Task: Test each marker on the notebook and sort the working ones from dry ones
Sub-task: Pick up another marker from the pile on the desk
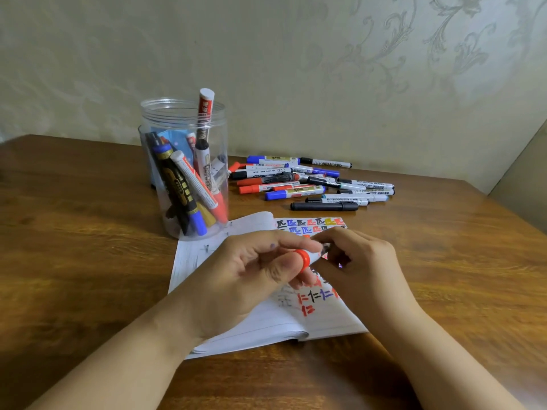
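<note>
An open notebook (260,327) lies on the wooden table, its right page covered with red, blue and black test marks. Above it my left hand (251,273) grips the red cap end of a marker (307,255). My right hand (361,261) pinches the other end of the same marker; its fingers hide most of the barrel. Whether cap and barrel are joined or apart is hidden. A clear plastic jar (185,170) left of the notebook holds several markers standing on end. A pile of loose markers (313,182) lies behind the notebook.
The wooden table (88,232) runs back to a patterned wall. The jar stands close to the notebook's far left corner. A black marker (324,206) lies nearest the notebook's top edge. The table's right edge slants away at the far right.
</note>
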A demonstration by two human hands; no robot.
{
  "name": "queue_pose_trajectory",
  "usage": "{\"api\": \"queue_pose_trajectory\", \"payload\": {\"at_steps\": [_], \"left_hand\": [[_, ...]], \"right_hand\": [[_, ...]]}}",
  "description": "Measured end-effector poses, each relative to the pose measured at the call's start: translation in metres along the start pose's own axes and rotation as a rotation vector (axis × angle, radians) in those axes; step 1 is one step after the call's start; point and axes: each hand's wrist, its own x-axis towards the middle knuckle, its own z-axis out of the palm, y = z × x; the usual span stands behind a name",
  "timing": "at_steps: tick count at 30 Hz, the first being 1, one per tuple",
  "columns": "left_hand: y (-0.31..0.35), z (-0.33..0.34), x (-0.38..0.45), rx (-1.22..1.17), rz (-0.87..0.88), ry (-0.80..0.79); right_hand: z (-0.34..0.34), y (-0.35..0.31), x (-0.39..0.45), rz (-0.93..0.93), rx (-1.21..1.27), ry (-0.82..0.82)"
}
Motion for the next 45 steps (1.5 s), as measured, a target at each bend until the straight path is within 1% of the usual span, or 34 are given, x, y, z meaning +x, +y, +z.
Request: {"api": "queue_pose_trajectory", "payload": {"at_steps": [6, 10, 11, 13, 15, 17, 19, 21, 24, 27, 29, 33, 35, 37, 40, 45], "left_hand": [[0.0, -0.006, 0.002, -0.068, 0.014, 0.043], [0.004, -0.01, 0.003, -0.061, 0.048, 0.079], [0.005, -0.012, 0.003, -0.044, 0.051, 0.128], [0.007, -0.017, 0.004, 0.05, 0.049, 0.303], [0.009, -0.025, 0.004, 0.236, 0.042, 0.531], [0.011, -0.033, 0.003, 0.451, 0.041, 0.694], [0.011, -0.04, 0.003, 0.618, 0.027, 0.783], [0.01, -0.044, 0.003, 0.676, 0.006, 0.83], [0.006, -0.046, 0.003, 0.666, -0.038, 0.86], [0.004, -0.048, 0.005, 0.624, -0.063, 0.876], [0.004, -0.048, 0.006, 0.654, -0.092, 0.874], [0.004, -0.045, 0.007, 0.694, -0.087, 0.879], [0.004, -0.045, 0.008, 0.701, -0.083, 0.878], [0.004, -0.045, 0.008, 0.715, -0.095, 0.875], [0.004, -0.044, 0.008, 0.746, -0.101, 0.872], [0.001, -0.045, 0.008, 0.763, -0.108, 0.838]], "right_hand": [[0.001, -0.012, -0.001, -0.101, 0.073, 0.064], [0.0, -0.016, 0.002, -0.104, 0.048, 0.097], [-0.001, -0.018, 0.005, -0.096, 0.047, 0.089], [-0.006, -0.022, 0.014, -0.061, 0.087, 0.06], [-0.013, -0.03, 0.029, 0.044, 0.21, 0.029], [-0.019, -0.04, 0.05, 0.135, 0.341, 0.013], [-0.024, -0.052, 0.077, 0.14, 0.402, 0.03], [-0.027, -0.064, 0.106, 0.092, 0.432, 0.085], [-0.027, -0.076, 0.146, 0.066, 0.495, 0.131], [-0.015, -0.079, 0.177, 0.097, 0.477, 0.087], [-0.002, -0.079, 0.189, 0.131, 0.411, -0.002], [0.019, -0.081, 0.195, 0.164, 0.205, -0.255], [0.021, -0.085, 0.199, 0.202, 0.191, -0.332], [0.023, -0.086, 0.204, 0.239, 0.201, -0.35], [0.024, -0.085, 0.206, 0.251, 0.246, -0.295], [0.019, -0.078, 0.197, 0.245, 0.35, -0.357]]}}
